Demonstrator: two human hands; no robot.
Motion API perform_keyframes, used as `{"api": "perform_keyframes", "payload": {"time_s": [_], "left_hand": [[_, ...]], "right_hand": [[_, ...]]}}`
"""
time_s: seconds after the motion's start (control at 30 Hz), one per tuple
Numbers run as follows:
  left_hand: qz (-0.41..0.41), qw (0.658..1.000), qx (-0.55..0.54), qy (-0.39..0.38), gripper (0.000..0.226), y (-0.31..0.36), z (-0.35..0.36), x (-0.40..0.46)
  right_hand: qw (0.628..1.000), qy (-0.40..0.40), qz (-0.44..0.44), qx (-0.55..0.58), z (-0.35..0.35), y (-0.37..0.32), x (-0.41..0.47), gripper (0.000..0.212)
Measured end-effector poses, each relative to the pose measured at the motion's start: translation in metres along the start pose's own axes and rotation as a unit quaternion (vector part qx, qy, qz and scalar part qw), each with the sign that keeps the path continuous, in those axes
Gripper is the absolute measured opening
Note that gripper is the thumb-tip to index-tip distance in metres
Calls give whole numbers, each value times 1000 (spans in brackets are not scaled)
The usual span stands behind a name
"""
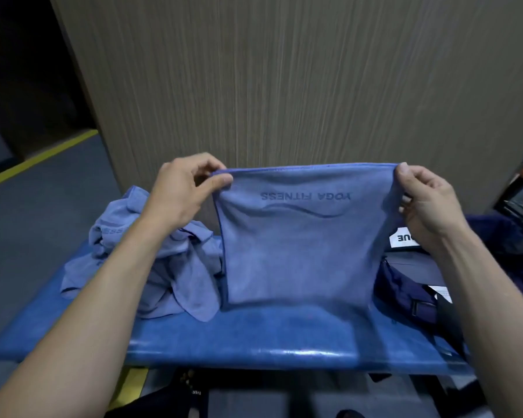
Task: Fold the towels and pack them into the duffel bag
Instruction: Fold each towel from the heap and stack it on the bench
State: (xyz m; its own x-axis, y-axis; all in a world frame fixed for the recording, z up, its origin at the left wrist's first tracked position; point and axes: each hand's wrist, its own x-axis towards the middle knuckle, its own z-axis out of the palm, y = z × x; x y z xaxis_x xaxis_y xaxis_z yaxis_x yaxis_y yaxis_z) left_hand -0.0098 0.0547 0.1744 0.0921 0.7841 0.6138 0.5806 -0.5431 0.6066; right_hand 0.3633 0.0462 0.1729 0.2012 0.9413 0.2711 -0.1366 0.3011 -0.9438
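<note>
A blue bench carries crumpled towels at left and a navy duffel bag at right. Above it, the left hand and right hand pinch a folded towel's top corners; it hangs vertically, top edge running left-right, lettering mirrored.

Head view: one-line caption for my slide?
Both hands, left and right, hold a blue towel by its top corners over a blue bench.

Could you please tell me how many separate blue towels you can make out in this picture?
2, possibly more. One towel hangs between the left hand and right hand, which pinch its top corners. A crumpled heap lies on the bench at left; it may hold several.
</note>
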Motion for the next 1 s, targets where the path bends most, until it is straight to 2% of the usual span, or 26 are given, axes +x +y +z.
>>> {"api": "perform_keyframes", "payload": {"time_s": [0.13,0.27,0.37,0.5,0.57,0.63,0.7,0.77,0.83,0.9,1.0], "left_hand": [[30,993,-116,1,5,22,-11,-4],[9,986,-149,-81,5,7,-7,-46],[-65,967,-162,-187,12,-23,7,-98],[-175,907,-155,-351,10,-61,26,-164],[-203,883,-179,-384,9,-69,30,-180],[-212,880,-191,-380,10,-70,29,-182],[-222,884,-194,-363,16,-69,31,-180],[-226,888,-186,-355,17,-69,35,-176],[-224,901,-149,-340,20,-71,43,-169],[-256,909,-151,-293,24,-76,54,-158],[-361,893,-201,-181,26,-84,75,-137]], "right_hand": [[998,-15,-43,50,-12,2,-5,17],[998,-61,-14,-5,-33,36,-37,8],[984,-125,71,-102,-52,74,-77,12],[931,-241,201,-183,-79,114,-118,33],[905,-285,243,-199,-86,121,-126,45],[892,-306,262,-207,-90,124,-126,37],[893,-300,265,-206,-91,124,-125,26],[904,-280,253,-201,-86,127,-122,29],[926,-226,229,-195,-77,130,-118,29],[947,-164,197,-194,-64,136,-110,21],[963,-95,198,-158,-43,150,-90,19]]}}
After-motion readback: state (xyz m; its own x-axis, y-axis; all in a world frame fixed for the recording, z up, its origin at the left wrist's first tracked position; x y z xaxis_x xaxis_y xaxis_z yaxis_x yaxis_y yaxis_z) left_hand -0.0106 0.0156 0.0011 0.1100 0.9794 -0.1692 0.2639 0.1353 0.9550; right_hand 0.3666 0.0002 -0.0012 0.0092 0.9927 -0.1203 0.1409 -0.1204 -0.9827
